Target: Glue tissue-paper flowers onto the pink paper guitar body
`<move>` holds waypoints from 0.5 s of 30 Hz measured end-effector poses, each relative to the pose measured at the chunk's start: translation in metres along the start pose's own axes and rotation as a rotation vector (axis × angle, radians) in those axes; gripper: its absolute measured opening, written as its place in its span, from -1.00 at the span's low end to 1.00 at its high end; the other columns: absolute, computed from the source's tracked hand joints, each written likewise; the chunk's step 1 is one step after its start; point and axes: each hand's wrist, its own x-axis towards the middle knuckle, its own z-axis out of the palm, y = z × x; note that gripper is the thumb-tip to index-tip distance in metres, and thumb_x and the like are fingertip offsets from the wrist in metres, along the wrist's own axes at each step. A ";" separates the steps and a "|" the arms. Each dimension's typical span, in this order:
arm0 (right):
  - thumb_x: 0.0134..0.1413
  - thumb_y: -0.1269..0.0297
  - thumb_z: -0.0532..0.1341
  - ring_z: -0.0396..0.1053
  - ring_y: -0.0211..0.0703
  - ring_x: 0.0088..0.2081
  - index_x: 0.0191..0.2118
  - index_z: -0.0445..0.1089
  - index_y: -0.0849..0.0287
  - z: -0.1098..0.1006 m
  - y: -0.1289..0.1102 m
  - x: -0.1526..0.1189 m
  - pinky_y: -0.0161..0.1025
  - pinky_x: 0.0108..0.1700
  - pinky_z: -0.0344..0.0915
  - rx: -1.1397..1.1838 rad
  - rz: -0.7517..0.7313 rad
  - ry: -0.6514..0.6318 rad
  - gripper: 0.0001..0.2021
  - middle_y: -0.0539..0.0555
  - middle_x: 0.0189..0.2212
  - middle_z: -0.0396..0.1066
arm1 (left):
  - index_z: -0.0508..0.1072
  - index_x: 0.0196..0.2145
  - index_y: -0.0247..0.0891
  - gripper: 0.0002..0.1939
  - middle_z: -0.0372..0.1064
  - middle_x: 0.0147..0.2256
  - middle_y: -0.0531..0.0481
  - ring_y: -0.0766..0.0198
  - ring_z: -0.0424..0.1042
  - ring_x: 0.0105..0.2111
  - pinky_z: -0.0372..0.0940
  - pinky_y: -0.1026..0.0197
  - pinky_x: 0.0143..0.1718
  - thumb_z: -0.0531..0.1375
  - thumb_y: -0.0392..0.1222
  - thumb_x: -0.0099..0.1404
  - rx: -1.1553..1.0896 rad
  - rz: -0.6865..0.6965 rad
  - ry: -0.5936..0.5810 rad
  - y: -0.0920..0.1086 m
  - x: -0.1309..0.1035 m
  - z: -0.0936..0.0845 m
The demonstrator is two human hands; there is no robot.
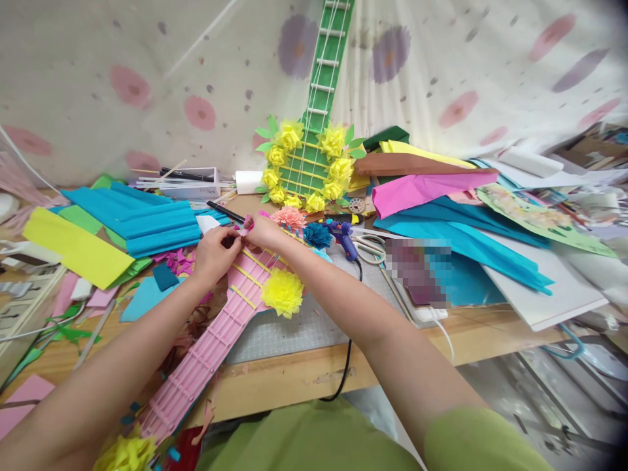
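Note:
A pink paper guitar (210, 347) lies slantwise over the table's front edge, its neck toward me. At the far end of its body, my left hand (216, 254) is closed in a pinch. My right hand (265, 232) meets it there, fingers also pinched, with a bit of pink paper showing at the fingertips. What exactly each holds is mostly hidden. On the guitar's body sit a yellow paper flower (282, 292), a coral paper flower (288, 218) and a dark blue one (316, 235). Another yellow flower (128, 453) decorates the neck's near end.
A green paper guitar (314, 167) ringed with yellow flowers leans against the patterned curtain. Right of my hands are a glue gun (345, 239), scissors (370, 248) and a blurred-out phone (417, 271). Blue crepe paper (142, 216) lies left; more coloured paper (432, 190) lies right.

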 end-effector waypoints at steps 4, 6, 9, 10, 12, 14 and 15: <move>-0.22 0.48 0.25 0.41 -0.14 -0.50 -0.18 0.32 0.18 -0.001 -0.002 -0.001 -0.31 -0.46 0.24 -0.065 -0.025 -0.014 -0.64 0.02 -0.58 0.42 | 0.47 -0.35 -0.25 -0.79 0.47 -0.28 -0.10 0.15 0.42 -0.25 0.27 0.16 -0.18 0.09 -0.13 0.14 0.006 0.003 -0.002 0.000 -0.001 0.000; -0.22 0.49 0.25 0.41 -0.14 -0.49 -0.17 0.32 0.17 -0.002 -0.004 -0.001 -0.31 -0.47 0.25 -0.116 -0.028 -0.021 -0.63 0.02 -0.57 0.42 | 0.47 -0.35 -0.24 -0.79 0.47 -0.29 -0.09 0.15 0.42 -0.24 0.27 0.17 -0.18 0.09 -0.14 0.14 0.005 0.012 -0.003 0.000 -0.001 0.000; -0.17 0.47 0.23 0.41 -0.14 -0.50 -0.12 0.30 0.15 -0.002 -0.008 0.001 -0.33 -0.49 0.26 -0.149 -0.027 -0.043 -0.62 0.00 -0.57 0.41 | 0.47 -0.35 -0.25 -0.80 0.46 -0.31 -0.08 0.15 0.42 -0.26 0.27 0.17 -0.19 0.10 -0.14 0.13 0.000 0.024 0.003 -0.002 0.000 0.001; -0.15 0.46 0.22 0.41 -0.15 -0.51 -0.11 0.28 0.14 -0.002 -0.009 0.001 -0.33 -0.50 0.26 -0.143 -0.024 -0.061 -0.62 -0.01 -0.58 0.40 | 0.47 -0.35 -0.25 -0.80 0.46 -0.32 -0.08 0.15 0.42 -0.26 0.27 0.16 -0.19 0.10 -0.15 0.13 -0.001 0.027 0.008 -0.003 0.000 0.001; -0.09 0.43 0.20 0.40 -0.16 -0.53 -0.08 0.26 0.15 -0.003 -0.010 -0.001 -0.34 -0.52 0.26 -0.111 -0.022 -0.097 -0.64 -0.02 -0.59 0.39 | 0.47 -0.36 -0.26 -0.80 0.46 -0.33 -0.08 0.15 0.42 -0.27 0.27 0.16 -0.21 0.10 -0.15 0.12 0.000 0.037 0.021 -0.004 0.001 0.002; -0.05 0.43 0.17 0.38 -0.18 -0.55 -0.08 0.25 0.17 -0.006 -0.012 -0.005 -0.36 -0.54 0.24 -0.066 -0.029 -0.120 -0.66 -0.03 -0.61 0.36 | 0.47 -0.37 -0.26 -0.81 0.46 -0.34 -0.08 0.15 0.42 -0.28 0.27 0.16 -0.21 0.10 -0.15 0.12 -0.003 0.054 0.033 -0.005 0.001 0.003; -0.05 0.44 0.16 0.36 -0.19 -0.56 -0.08 0.24 0.18 -0.008 -0.012 -0.008 -0.37 -0.55 0.23 -0.045 -0.027 -0.127 -0.66 -0.03 -0.63 0.34 | 0.47 -0.38 -0.26 -0.81 0.46 -0.34 -0.08 0.16 0.42 -0.28 0.27 0.17 -0.21 0.10 -0.15 0.12 -0.007 0.060 0.037 -0.005 0.001 0.003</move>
